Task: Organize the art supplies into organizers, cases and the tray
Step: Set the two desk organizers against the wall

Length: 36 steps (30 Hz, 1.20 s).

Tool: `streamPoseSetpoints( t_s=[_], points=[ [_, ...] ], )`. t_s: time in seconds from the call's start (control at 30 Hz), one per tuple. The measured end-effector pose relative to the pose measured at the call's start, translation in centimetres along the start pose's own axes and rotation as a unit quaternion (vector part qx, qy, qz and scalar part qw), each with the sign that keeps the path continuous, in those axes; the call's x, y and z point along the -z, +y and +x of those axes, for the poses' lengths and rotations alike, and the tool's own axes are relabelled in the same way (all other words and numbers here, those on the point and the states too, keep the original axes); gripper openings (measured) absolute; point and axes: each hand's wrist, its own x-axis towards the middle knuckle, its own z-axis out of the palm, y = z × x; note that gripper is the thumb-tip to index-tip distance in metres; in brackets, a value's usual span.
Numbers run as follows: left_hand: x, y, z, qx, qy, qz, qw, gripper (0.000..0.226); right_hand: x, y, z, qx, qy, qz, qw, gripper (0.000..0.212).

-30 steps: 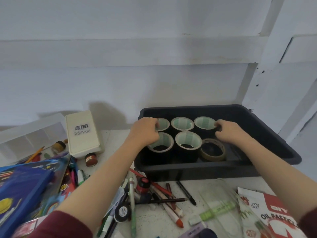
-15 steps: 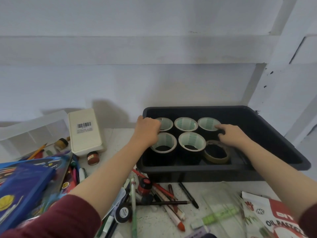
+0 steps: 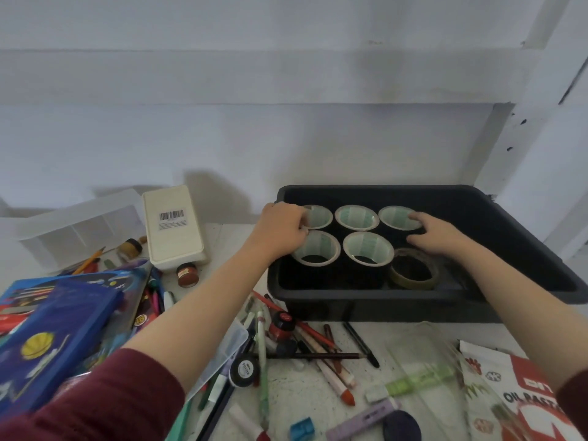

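Observation:
A black tray [image 3: 381,302] sits at the back right of the table. In it stand several black tape rolls with white cores, three behind and two in front, plus a thin brown tape roll [image 3: 413,272] lying flat at the front right. My left hand [image 3: 281,230] is at the tray's left end, its fingers curled over the rims of the back-left roll [image 3: 319,216] and the front-left roll [image 3: 318,249]. My right hand [image 3: 436,232] rests with spread fingers against the back-right roll [image 3: 396,218], just behind the brown roll.
A white box with a barcode [image 3: 173,227] and a clear divided organizer [image 3: 73,224] stand at the back left. A blue case [image 3: 47,338] lies at the front left. Loose pens and markers [image 3: 286,345], small paint jars [image 3: 187,274] and an oil pastel pack [image 3: 525,393] cover the table in front of the tray.
My right hand has uncurled and now lies with spread fingers on the back-right roll. My left hand stays on the left rolls. The view has tilted slightly.

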Motion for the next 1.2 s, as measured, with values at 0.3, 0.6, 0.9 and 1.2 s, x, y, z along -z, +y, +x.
streamPoseSetpoints(
  t_s=[0.3,0.6,0.9,1.2],
  points=[
    [6.4,-5.4,-9.1,0.090,0.083,-0.145,0.982,0.016,1.0,-7.5,-5.8,0.129,0.038,-0.063,0.989,0.042],
    [10.1,-16.2,-18.5,0.175,0.099,-0.143,0.969,0.017,-6.5,-19.8,-11.6,0.274,-0.022,0.001,0.961,0.020],
    [9.5,-23.2,-17.4,0.192,0.007,-0.166,0.967,0.044,-18.0,-29.5,-9.9,0.173,-0.014,-0.037,0.984,0.055],
    [7.7,-26.1,-14.2,0.189,-0.092,-0.201,0.957,0.058,-23.4,-34.1,-7.8,0.066,0.085,-0.069,0.992,0.095]
  ],
)
